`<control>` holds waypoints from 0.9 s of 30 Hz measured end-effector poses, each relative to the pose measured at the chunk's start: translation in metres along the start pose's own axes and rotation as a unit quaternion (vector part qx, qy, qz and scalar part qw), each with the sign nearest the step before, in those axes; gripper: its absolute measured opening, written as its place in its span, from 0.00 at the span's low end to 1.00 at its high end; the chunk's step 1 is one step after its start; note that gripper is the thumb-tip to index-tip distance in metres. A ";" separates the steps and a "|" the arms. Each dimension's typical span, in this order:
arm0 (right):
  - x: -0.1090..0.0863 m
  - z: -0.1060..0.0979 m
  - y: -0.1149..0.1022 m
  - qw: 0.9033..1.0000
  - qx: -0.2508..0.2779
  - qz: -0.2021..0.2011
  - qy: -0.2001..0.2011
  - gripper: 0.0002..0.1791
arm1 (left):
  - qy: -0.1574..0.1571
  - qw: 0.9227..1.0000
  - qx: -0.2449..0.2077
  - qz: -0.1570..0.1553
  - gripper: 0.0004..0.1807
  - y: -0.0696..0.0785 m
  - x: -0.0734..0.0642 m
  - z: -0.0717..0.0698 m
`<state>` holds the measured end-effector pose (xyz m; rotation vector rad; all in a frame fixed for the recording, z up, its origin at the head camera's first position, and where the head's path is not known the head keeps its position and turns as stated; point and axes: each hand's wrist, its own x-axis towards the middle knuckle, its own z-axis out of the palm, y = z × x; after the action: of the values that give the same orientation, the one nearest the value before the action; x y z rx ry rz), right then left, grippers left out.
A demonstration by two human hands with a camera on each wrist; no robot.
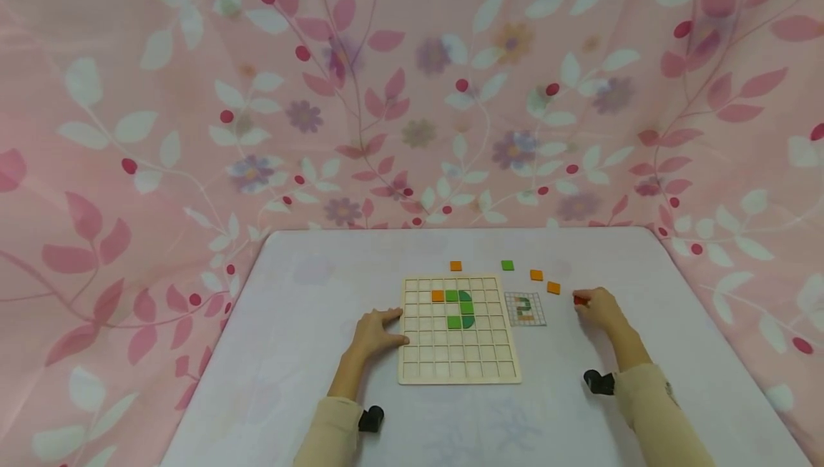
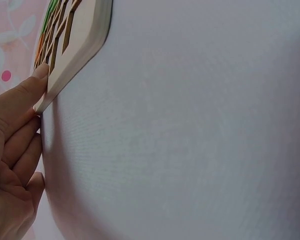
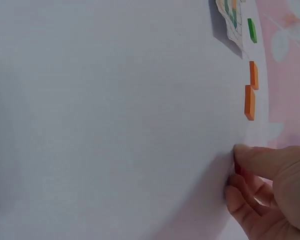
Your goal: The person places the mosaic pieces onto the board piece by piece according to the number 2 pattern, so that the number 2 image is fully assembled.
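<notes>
A pale wooden grid board (image 1: 425,356) lies on the table. On it sit an orange square tile (image 1: 438,296), several green squares and two dark green rounded pieces (image 1: 468,322). My left hand (image 1: 373,331) is at the board's left edge, thumb and forefinger spread along it; in the left wrist view the straight thumb (image 2: 27,92) rests on the rim. Right of the board, my right hand (image 1: 599,307) pinches a small red tile (image 1: 581,301) between thumb and fingers, low over the table. The fingers mostly hide this tile in the right wrist view.
A printed pattern card (image 1: 526,310) with a coloured figure on a grid lies beside the board's right edge. Behind are loose tiles: an orange one (image 1: 455,266), a green one (image 1: 508,265) and two more orange ones (image 1: 536,275). A pink floral curtain (image 1: 412,95) hangs beyond the table.
</notes>
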<state>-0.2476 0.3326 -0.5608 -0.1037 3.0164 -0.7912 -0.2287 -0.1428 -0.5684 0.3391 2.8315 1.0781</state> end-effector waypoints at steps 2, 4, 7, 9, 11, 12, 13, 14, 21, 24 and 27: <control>-0.004 0.002 -0.001 1.000 0.008 0.012 0.003 0.19 | 0.001 1.000 0.003 0.004 0.36 0.000 0.000 0.000; -0.009 0.005 -0.003 0.999 0.026 0.033 0.019 0.21 | 0.003 1.000 0.004 0.011 0.36 -0.001 0.001 0.000; -0.016 0.009 -0.004 0.995 0.060 0.058 0.050 0.22 | 0.004 1.000 -0.002 0.012 0.36 0.000 0.002 0.000; -0.018 0.011 -0.004 0.993 0.077 0.053 0.066 0.23 | 0.004 1.000 0.001 0.013 0.36 0.000 0.002 -0.001; -0.020 0.013 -0.003 0.992 0.086 0.043 0.077 0.22 | 0.001 1.000 0.003 0.007 0.36 0.000 0.002 -0.001; -0.020 0.014 -0.002 0.992 0.083 0.039 0.085 0.22 | 0.000 1.000 0.003 0.005 0.36 0.000 0.002 -0.001; -0.020 0.016 -0.001 0.992 0.082 0.035 0.092 0.22 | 0.000 1.000 0.008 0.006 0.36 0.000 0.002 -0.002; -0.021 0.018 -0.001 0.991 0.080 0.035 0.098 0.22 | 0.001 1.000 0.009 0.005 0.36 0.000 0.002 -0.002; -0.016 0.035 -0.005 0.985 0.079 0.008 0.151 0.19 | 0.004 1.000 -0.004 0.000 0.36 0.001 0.000 -0.002; -0.014 0.039 -0.008 0.982 0.072 0.005 0.172 0.16 | 0.000 1.000 -0.005 0.000 0.36 0.000 0.000 0.000; -0.013 0.039 -0.011 0.982 0.064 0.020 0.177 0.16 | 0.000 1.000 -0.004 0.002 0.36 -0.001 0.000 0.000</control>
<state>-0.2325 0.3048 -0.5890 0.1113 3.2663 -1.1057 -0.2288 -0.1432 -0.5693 0.3449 2.8271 1.0893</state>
